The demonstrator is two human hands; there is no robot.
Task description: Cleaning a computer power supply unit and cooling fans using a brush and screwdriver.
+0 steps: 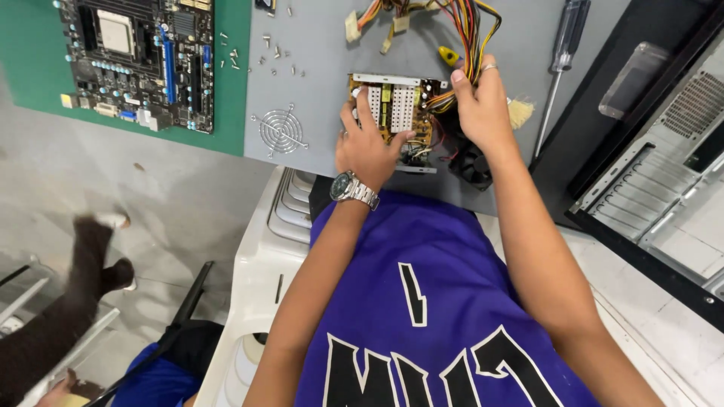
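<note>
Partly hidden: left hand (367,148) grip clasps circuit board (398,113); right hand (483,105) grip pinches wire bundle (461,30), top cut off.

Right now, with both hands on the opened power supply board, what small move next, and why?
Probably lift the board slightly with the left hand. The right hand already grips the wire bundle, and the black fan lies loose beside it.

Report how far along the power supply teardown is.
Done: fan grille and loose screws lie on the mat. In hand: left hand presses the exposed board; right hand grips the wire bundle. Left: board, wires and black fan remain joined.
</note>
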